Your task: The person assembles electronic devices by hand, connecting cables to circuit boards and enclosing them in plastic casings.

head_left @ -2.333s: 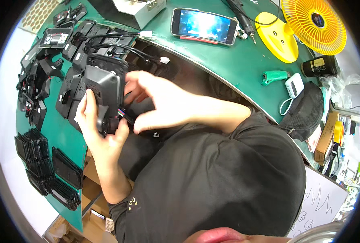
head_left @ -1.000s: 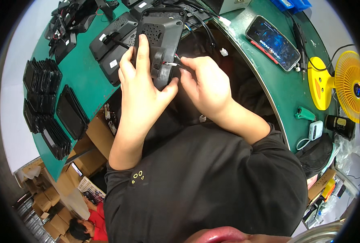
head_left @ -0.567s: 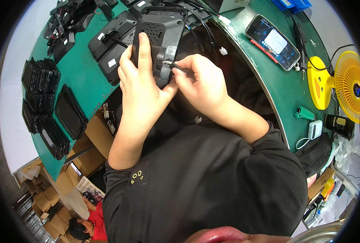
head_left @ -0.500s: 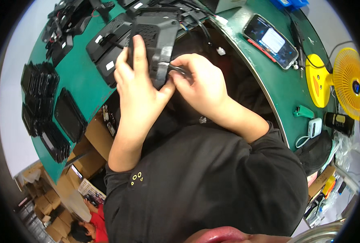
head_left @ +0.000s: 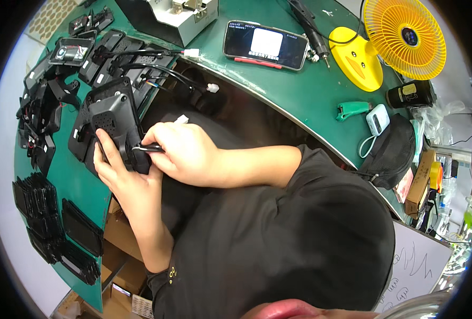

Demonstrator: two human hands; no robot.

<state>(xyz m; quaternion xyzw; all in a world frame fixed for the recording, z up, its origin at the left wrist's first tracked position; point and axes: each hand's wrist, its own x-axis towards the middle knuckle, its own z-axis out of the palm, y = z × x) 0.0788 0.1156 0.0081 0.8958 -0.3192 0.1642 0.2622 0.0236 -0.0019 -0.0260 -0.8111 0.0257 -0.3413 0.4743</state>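
My left hand (head_left: 130,183) holds a black plastic device housing (head_left: 111,110) at its lower end, the fingers along its left side and the thumb near the lower right. The housing is tilted, with a perforated raised back and screw holes facing up. At its right edge my right hand (head_left: 188,155) pinches a black cable (head_left: 150,149) between thumb and fingertips. Where the cable enters the housing is partly covered by my fingers. A white plug (head_left: 181,119) shows just above my right hand. Similar black housings (head_left: 105,69) with cables and white connectors (head_left: 192,53) lie beyond.
Stacked thin black panels (head_left: 39,204) stand on the green table (head_left: 299,98) at left, below a heap of black parts (head_left: 39,122). A grey-white box (head_left: 177,24), a propped phone (head_left: 266,45), a screwdriver-like tool (head_left: 307,24), a yellow fan (head_left: 400,37) and a black pouch (head_left: 387,154) occupy the far and right sides.
The view has turned, so the table lies differently in it. Both hands and the housing appear lower and farther left. My left hand keeps its hold, and my right fingers stay on the cable.
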